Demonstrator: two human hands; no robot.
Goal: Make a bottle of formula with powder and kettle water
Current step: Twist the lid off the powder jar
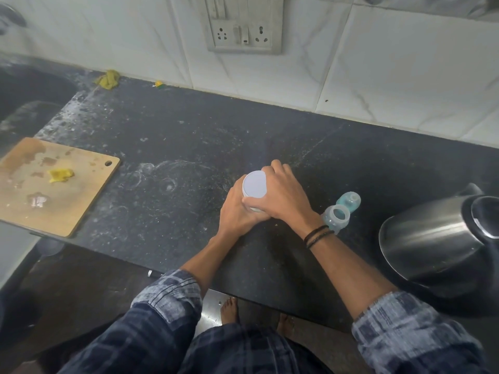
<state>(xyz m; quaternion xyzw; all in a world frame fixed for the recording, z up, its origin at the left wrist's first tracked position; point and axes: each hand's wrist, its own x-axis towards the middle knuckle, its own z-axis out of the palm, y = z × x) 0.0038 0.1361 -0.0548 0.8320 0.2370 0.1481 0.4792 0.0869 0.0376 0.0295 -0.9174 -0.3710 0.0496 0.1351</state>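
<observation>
Gripping white round-lidded powder tub (pixel 253 186): left hand (pixel 237 210) wrapped round body, right hand (pixel 285 194) curled at lid. Probably opening; next, twist lid off, scoop into open clear bottle (pixel 336 217).

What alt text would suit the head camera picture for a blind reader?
The left hand and right hand grip a white-lidded jar on a dark counter. An open baby bottle and a steel kettle stand to the right; a wooden cutting board lies at the left.
</observation>
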